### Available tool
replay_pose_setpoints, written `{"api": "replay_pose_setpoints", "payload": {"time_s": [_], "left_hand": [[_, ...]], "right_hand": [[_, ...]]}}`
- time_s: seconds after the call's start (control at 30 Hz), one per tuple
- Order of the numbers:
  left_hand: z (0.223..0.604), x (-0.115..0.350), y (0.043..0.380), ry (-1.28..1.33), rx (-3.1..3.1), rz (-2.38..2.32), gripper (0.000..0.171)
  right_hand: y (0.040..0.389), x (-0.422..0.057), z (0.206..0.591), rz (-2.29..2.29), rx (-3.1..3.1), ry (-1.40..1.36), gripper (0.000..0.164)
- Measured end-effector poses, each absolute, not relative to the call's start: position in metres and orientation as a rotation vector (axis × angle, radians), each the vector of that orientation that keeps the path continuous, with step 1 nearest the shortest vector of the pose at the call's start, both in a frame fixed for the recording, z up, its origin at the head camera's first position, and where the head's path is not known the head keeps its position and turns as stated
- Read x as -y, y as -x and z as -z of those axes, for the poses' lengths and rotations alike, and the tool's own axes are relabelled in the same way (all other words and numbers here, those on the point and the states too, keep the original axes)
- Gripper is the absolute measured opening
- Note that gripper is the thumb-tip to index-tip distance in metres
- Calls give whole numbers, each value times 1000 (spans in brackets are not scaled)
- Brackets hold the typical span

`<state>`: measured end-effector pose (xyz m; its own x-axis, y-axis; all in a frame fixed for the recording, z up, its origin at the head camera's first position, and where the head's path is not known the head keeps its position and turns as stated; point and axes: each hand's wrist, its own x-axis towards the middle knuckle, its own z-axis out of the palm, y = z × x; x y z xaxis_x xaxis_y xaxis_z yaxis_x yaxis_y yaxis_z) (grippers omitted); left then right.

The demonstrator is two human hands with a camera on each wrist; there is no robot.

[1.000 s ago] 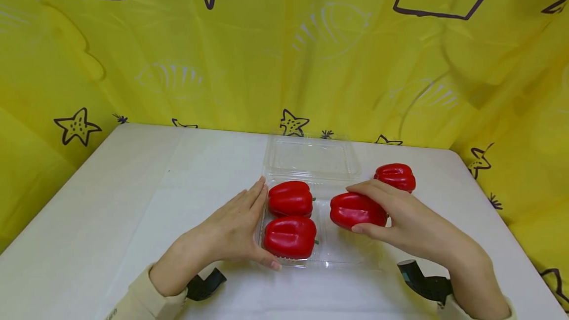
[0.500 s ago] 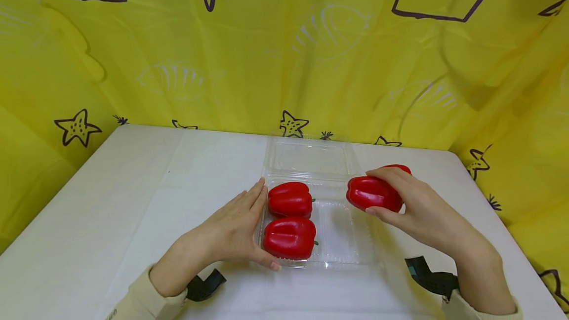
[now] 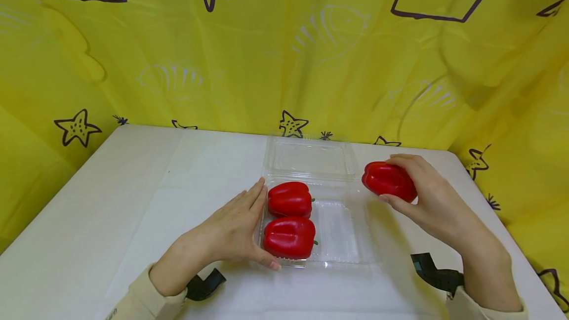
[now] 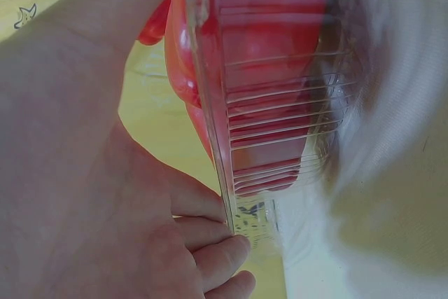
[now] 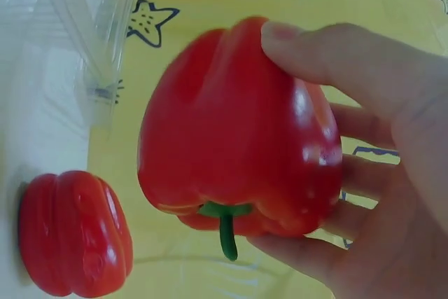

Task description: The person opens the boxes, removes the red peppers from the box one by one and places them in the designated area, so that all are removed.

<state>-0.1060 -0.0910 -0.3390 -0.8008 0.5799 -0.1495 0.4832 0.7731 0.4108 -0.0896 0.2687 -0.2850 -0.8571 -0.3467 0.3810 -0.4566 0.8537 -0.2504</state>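
Note:
My right hand (image 3: 437,201) grips a red bell pepper (image 3: 387,180) between thumb and fingers, to the right of a clear plastic clamshell container (image 3: 364,246). The right wrist view shows the green stem of this held pepper (image 5: 224,131). Along the container's left side lies my left hand (image 3: 226,233), its fingers straight and its thumb at the near corner. Two bell peppers sit in the left half of the container, a far one (image 3: 290,199) and a near one (image 3: 290,237). One more bell pepper (image 5: 75,234) stands on the table, hidden behind the held one in the head view.
The container's open lid (image 3: 311,158) lies flat toward the back of the white table (image 3: 200,162). A yellow curtain (image 3: 249,53) with sea drawings hangs behind the table and down both sides.
My right hand has carried its bell pepper from over the container's right half to the right and back, now covering the loose pepper in the head view. My left hand has stayed put.

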Motion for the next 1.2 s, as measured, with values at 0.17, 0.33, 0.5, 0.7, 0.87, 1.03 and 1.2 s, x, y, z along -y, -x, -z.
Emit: {"api": "replay_pose_setpoints", "payload": {"time_s": [0.17, 0.33, 0.5, 0.7, 0.87, 1.03, 1.2], "left_hand": [[340, 91, 106, -824, -2701, -518, 133], [340, 91, 107, -827, -2706, -518, 133], [340, 91, 106, -826, -2705, -521, 133], [340, 91, 106, -828, -2704, -526, 133], [340, 92, 107, -842, -2710, -526, 134], [340, 92, 107, -838, -2710, -523, 133], [340, 92, 106, -821, -2700, -528, 133]], "right_hand": [[90, -271, 286, -468, 2739, -519, 74], [91, -273, 286, -447, 2740, -502, 73], [92, -280, 287, -379, 2685, -531, 71], [95, -291, 290, -359, 2646, -490, 71], [97, -299, 290, -338, 2612, -455, 66], [97, -304, 291, -354, 2633, -396, 69], [101, -310, 291, -325, 2591, -399, 73]]}}
